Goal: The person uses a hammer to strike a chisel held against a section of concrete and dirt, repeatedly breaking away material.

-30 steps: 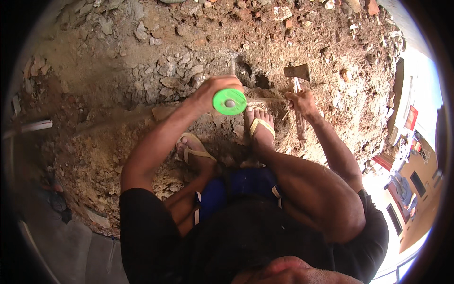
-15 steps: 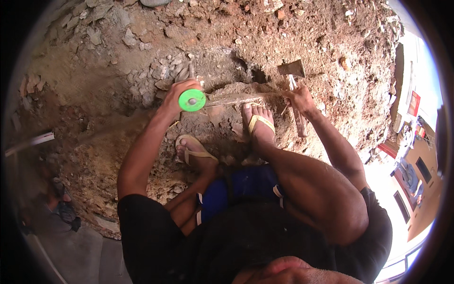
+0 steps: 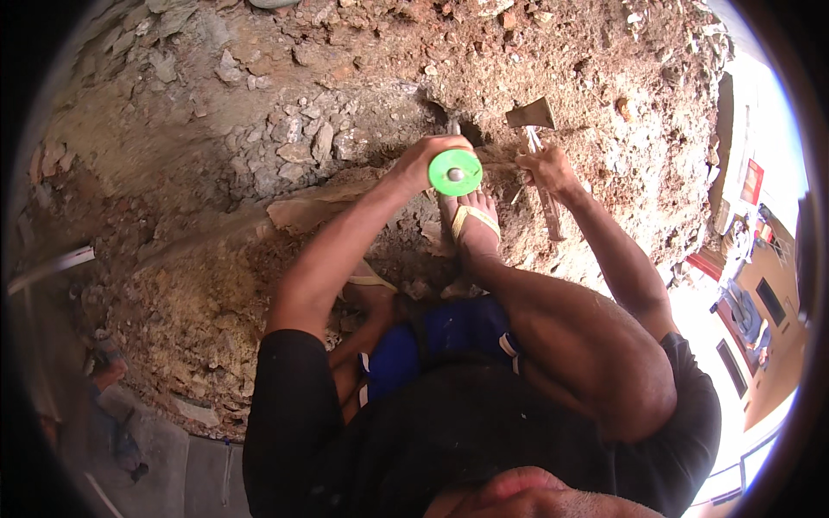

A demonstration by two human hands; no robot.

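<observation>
My left hand (image 3: pixel 427 161) is closed around a chisel with a round green hand guard (image 3: pixel 467 180), its grey striking end facing up. Beyond the fingers, the chisel's metal shaft (image 3: pixel 453 127) points at the dirt beside a small dark hole (image 3: pixel 471 131). My right hand (image 3: pixel 550 170) grips the wooden handle of a hammer (image 3: pixel 529 114) whose blocky, dusty metal head lies past the hand, away from me. The lower end of the handle reaches back toward my right knee. Just below the green guard, my right foot (image 3: pixel 473 226) stands in a yellow-strapped flip-flop.
Broken stone pieces (image 3: pixel 298 147) lie left of the chisel. A raised ledge (image 3: pixel 302 207) runs across the dug ground. My left foot is partly hidden by my left arm. A blurred person (image 3: pixel 112 432) is at the lower left; buildings (image 3: pixel 768 337) show at the right rim.
My left hand has moved right with the chisel, from the stone pieces to beside the dark hole above my right foot. My right hand and the hammer have barely shifted.
</observation>
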